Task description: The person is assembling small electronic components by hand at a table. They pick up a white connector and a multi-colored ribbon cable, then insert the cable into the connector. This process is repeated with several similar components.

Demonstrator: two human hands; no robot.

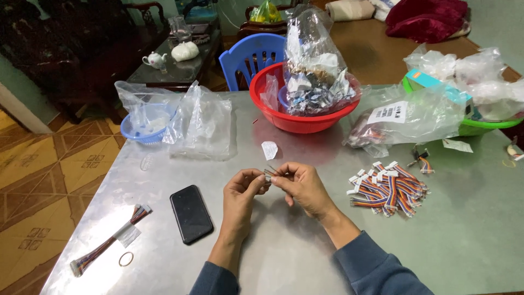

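Note:
My left hand and my right hand meet above the middle of the grey table. Both pinch one small connector piece with short wires between their fingertips. A pile of short rainbow-coloured wire harnesses with white plugs lies to the right of my right hand. A black phone lies flat just left of my left hand.
A red basin with a stuffed plastic bag stands behind the hands. A blue bowl in clear bags sits far left, a green basin with bags far right. A long wire bundle and a rubber band lie front left.

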